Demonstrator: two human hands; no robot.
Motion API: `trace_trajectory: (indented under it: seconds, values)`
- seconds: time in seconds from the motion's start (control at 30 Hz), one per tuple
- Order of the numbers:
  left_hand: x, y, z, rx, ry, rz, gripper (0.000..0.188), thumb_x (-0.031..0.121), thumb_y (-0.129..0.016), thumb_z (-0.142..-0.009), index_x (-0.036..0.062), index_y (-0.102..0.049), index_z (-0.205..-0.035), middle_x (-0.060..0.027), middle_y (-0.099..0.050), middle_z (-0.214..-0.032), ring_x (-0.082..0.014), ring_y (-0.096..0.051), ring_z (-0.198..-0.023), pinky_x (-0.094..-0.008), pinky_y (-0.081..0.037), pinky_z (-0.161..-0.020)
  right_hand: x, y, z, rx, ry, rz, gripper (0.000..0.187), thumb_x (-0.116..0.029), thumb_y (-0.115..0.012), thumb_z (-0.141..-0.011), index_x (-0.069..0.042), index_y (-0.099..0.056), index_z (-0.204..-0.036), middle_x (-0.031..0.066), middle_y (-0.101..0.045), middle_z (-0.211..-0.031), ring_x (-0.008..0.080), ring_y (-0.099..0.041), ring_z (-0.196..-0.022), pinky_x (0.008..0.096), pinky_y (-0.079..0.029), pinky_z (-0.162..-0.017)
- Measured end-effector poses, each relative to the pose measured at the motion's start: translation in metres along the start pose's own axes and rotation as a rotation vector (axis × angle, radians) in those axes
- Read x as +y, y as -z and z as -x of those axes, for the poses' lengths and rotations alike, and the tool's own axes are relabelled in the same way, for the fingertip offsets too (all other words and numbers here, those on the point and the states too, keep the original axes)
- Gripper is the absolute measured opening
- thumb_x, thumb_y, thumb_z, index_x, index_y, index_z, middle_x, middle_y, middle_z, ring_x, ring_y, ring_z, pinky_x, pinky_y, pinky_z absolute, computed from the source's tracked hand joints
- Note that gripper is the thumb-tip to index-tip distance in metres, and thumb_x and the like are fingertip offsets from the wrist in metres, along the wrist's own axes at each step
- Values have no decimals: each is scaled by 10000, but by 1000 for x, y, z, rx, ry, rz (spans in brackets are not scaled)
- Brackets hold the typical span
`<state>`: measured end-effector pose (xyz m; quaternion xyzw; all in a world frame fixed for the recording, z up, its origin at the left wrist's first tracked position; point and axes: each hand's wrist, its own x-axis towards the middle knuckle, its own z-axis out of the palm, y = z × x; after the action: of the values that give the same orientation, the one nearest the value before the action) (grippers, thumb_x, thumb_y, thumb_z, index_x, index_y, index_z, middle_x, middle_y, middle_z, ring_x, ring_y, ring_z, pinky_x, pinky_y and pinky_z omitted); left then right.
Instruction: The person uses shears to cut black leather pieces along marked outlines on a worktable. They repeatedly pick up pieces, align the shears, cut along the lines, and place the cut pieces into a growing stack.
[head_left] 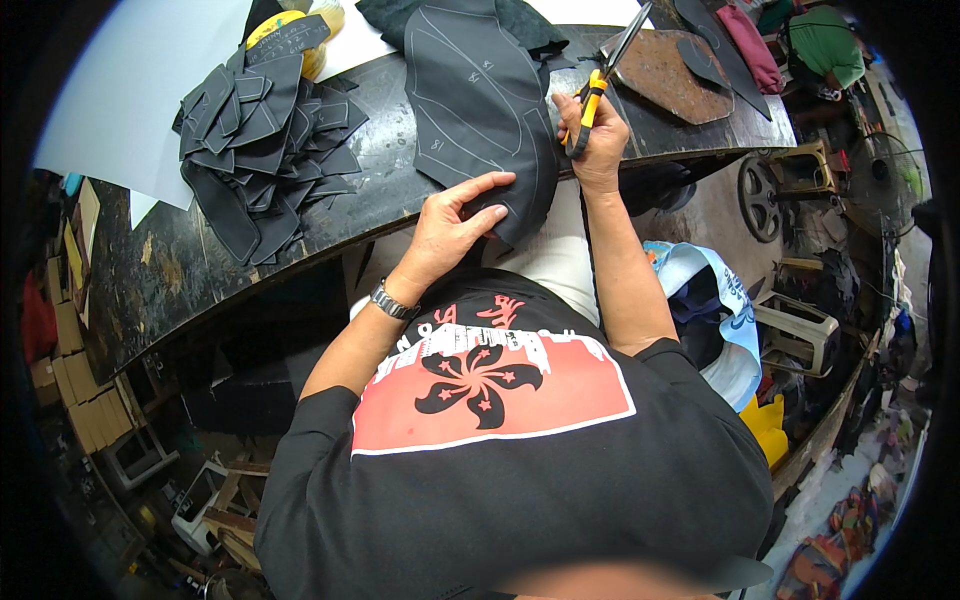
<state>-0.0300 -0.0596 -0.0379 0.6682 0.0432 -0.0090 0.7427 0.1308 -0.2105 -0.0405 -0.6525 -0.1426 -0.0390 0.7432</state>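
The two hands are apart, both at the near edge of the dark tabletop (165,285). The left hand (448,228) lies on the near end of a black sheet (475,110), thumb and index finger spread on its upper face; what the other fingers do underneath is hidden, so whether they grip cannot be told. A watch (393,302) circles that wrist. The right hand (600,145) is closed around the yellow-and-black handles of the scissors (597,88), just beside the sheet's right edge, blades pointing up and away. The sheet, marked with white lines, spans the tabletop's middle and overhangs its near edge. To its left sits a heap of black pieces (255,150), with white paper (125,85) beyond. To the right of the scissors lie a brown board (655,80) and a pink pouch (750,50).
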Motion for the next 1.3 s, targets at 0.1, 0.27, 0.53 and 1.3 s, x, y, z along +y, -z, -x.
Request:
trace_trajectory:
  seconds: [0.1, 0.27, 0.53, 1.3]
  values:
    - [-1, -1, 0, 4, -5, -3, 381, 65, -677, -892, 67, -628, -1270, -25, -649, -1203, -53, -619, -916, -209, -559, -683, 1, 1, 0, -4, 2, 13, 257, -200, -790, -840, -62, -586, -765, -45, -535, -619, 24, -475, -516, 184, -373, -475]
    - [-1, 0, 0, 3, -14, -7, 377, 63, -675, -892, 68, -631, -1266, -29, -648, -1207, -59, -619, -933, -211, -561, -684, 3, 1, 0, -9, 3, 22, 255, -206, -785, -845, -65, -589, -765, -45, -534, -613, 24, -473, -516, 185, -374, -476]
    - [0, -1, 1, 7, -11, -12, 371, 58, -671, -893, 68, -633, -1262, -31, -650, -1205, -66, -619, -942, -214, -562, -683, 4, 1, 0, -11, 26, 48, 255, -212, -784, -846, -67, -592, -758, -43, -544, -608, 25, -489, -530, 187, -381, -486]
    - [-1, -1, -1, -12, -32, -25, 413, 47, -674, -885, 61, -604, -1292, -39, -628, -1229, -64, -620, -918, -214, -558, -690, 6, 0, -2, -14, 42, 29, 237, -189, -783, -843, -63, -599, -762, -38, -548, -611, 30, -488, -519, 195, -378, -487]
